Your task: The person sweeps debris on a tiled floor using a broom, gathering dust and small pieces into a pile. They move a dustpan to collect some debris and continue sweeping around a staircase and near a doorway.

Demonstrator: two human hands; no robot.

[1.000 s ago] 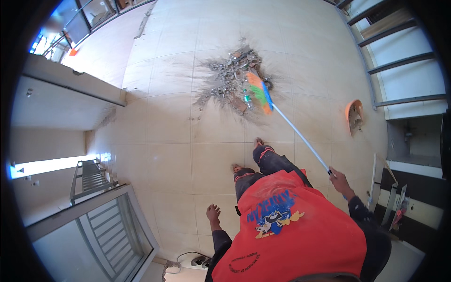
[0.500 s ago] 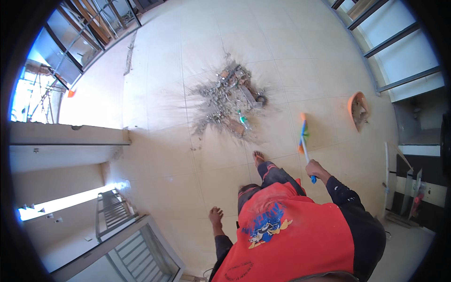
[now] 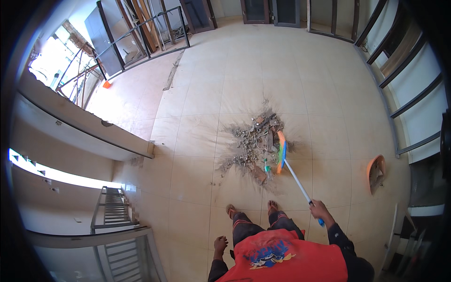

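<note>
My right hand (image 3: 320,212) is wrapped round the white handle of a broom (image 3: 298,180), near its blue end. The broom's orange, green and blue head rests at the right edge of a pile of rubble (image 3: 249,145) on the tiled floor. Grey chunks, dust and reddish broken pieces make up the pile. A clear plastic bottle with green on it (image 3: 267,167) lies at its near side, just left of the broom head. My left hand (image 3: 221,243) hangs beside my left leg, holding nothing, its fingers loosely bent and apart.
An orange basin (image 3: 371,175) with some debris in it sits to the right. A metal railing (image 3: 155,52) with planks behind it stands far left. At near left is a low wall end (image 3: 150,149) by a stairwell. Framed panels (image 3: 397,115) line the right side.
The broom has swung left and forward, from bare tiles onto the right edge of the rubble. My view has tilted up, and both feet now show on the floor. The basin has stayed put.
</note>
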